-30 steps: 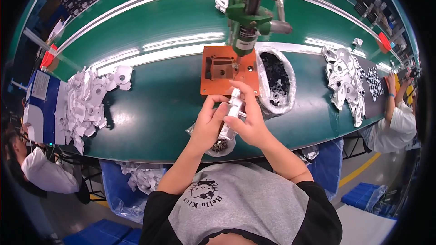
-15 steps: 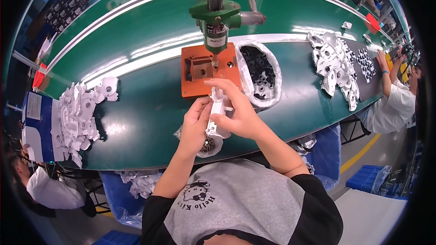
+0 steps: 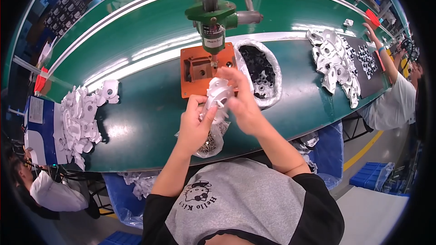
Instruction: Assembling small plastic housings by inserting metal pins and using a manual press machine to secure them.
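Observation:
My left hand (image 3: 194, 124) is closed on a white moulded plastic part (image 3: 218, 93), which is tilted up in front of me. My right hand (image 3: 245, 104) is just to the right of the part, its fingers apart and slightly blurred. Its fingertips are close to the part without a visible grip on it. Just beyond both hands is an orange fixture block (image 3: 193, 81) with a shaped recess. The green head of a bench press (image 3: 211, 13) stands over it, its tip above the block. Below my hands lies a clear bag of small metal pieces (image 3: 211, 143).
A bag of black parts (image 3: 261, 70) stands right of the block. White parts are piled at the left (image 3: 79, 118) and the right (image 3: 331, 59). Blue lined bins (image 3: 122, 199) sit below the table edge. Co-workers sit at both ends; one arm (image 3: 383, 56) reaches over the right side.
The white part has been turned over in my left hand. My right hand has come off it and opened to the right. At the far right, a co-worker's arm has reached farther out.

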Demonstrator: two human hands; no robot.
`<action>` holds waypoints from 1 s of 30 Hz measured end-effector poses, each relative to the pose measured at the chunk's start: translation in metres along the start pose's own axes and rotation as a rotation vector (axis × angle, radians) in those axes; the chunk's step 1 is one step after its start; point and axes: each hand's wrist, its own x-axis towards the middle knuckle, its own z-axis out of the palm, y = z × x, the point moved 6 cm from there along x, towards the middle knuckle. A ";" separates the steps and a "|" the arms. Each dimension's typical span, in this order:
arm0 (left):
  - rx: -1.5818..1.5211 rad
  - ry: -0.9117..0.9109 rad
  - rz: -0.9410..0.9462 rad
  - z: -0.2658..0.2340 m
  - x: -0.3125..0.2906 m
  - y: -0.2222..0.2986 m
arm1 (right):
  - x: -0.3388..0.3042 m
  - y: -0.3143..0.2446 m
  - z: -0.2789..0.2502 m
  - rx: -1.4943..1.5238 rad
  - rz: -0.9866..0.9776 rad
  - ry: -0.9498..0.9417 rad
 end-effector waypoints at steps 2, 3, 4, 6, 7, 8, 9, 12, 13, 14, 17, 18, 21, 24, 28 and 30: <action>0.470 0.017 0.189 -0.006 0.005 0.036 | 0.011 -0.001 -0.027 -0.331 -0.050 0.072; 0.668 0.096 0.355 -0.010 0.009 0.042 | 0.015 0.000 -0.044 -0.516 -0.100 0.170; 0.772 0.091 0.434 -0.012 0.015 0.045 | 0.017 0.013 -0.063 -0.716 -0.069 0.250; 0.968 0.064 0.543 -0.018 0.025 0.051 | 0.017 0.039 -0.092 -1.067 0.120 0.266; 1.059 0.061 0.605 -0.019 0.031 0.050 | 0.013 0.053 -0.103 -1.238 0.205 0.245; 1.151 0.058 0.666 -0.019 0.039 0.049 | 0.009 0.064 -0.108 -1.277 0.213 0.214; 1.212 0.061 0.719 -0.019 0.047 0.044 | 0.005 0.075 -0.113 -1.317 0.224 0.181; 1.251 0.060 0.848 -0.015 0.064 0.032 | -0.002 0.085 -0.111 -1.328 0.156 0.189; 1.270 0.057 0.861 -0.014 0.069 0.026 | -0.003 0.085 -0.110 -1.323 0.130 0.202; 1.271 0.062 0.860 -0.014 0.072 0.023 | -0.002 0.086 -0.110 -1.323 0.126 0.199; 1.173 0.010 0.841 -0.009 0.079 0.020 | -0.003 0.088 -0.112 -1.304 0.120 0.212; 1.166 0.002 0.830 -0.008 0.080 0.021 | -0.003 0.088 -0.114 -1.301 0.107 0.223; 1.172 -0.022 0.822 -0.011 0.085 0.013 | -0.002 0.081 -0.118 -1.271 0.104 0.257; 1.142 -0.042 0.802 -0.016 0.086 0.002 | 0.004 0.063 -0.117 -1.175 0.061 0.310; 1.061 -0.041 0.757 -0.017 0.084 0.000 | 0.027 0.053 -0.095 -0.709 0.048 0.226; 1.064 -0.002 0.753 -0.013 0.079 0.001 | 0.039 0.057 -0.073 -0.573 0.079 0.143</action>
